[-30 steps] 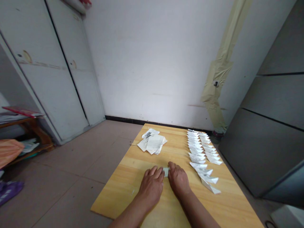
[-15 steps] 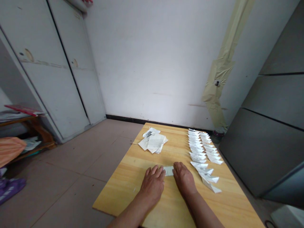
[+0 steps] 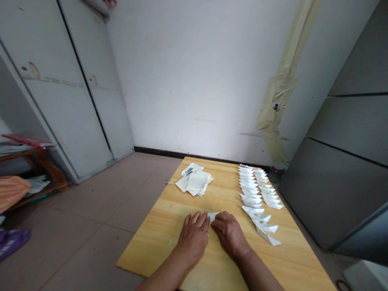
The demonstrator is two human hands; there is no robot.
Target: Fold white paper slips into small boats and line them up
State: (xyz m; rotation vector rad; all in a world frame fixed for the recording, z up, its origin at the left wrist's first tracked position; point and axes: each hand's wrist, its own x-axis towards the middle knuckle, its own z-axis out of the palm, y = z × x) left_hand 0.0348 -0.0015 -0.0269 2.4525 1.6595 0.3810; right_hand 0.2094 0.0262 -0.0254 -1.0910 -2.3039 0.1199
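Note:
A small folded piece of paper (image 3: 213, 216) lies on the wooden board between my hands, with both its ends partly covered. My left hand (image 3: 194, 234) rests over the paper's left end, palm down, its fingers stretched out and slightly apart. From the other side, my right hand (image 3: 229, 232) has its fingers bent in and closed on the right end. Rows of folded white paper shapes (image 3: 251, 188) with pointed ends stand to the right of my right hand. Beyond my left hand is a loose pile of flat paper sheets (image 3: 198, 182).
The wooden board (image 3: 157, 234) reaches almost to the white wall (image 3: 188, 81). A grey panelled surface (image 3: 339, 169) rises on the right. White cabinet doors (image 3: 75, 113) and a low wooden shelf (image 3: 57, 173) with papers and cloth are on the left.
My right hand has moved left toward my left hand, its fingers curling in on the paper. Less of the paper shows now. My left hand has stayed nearly in place.

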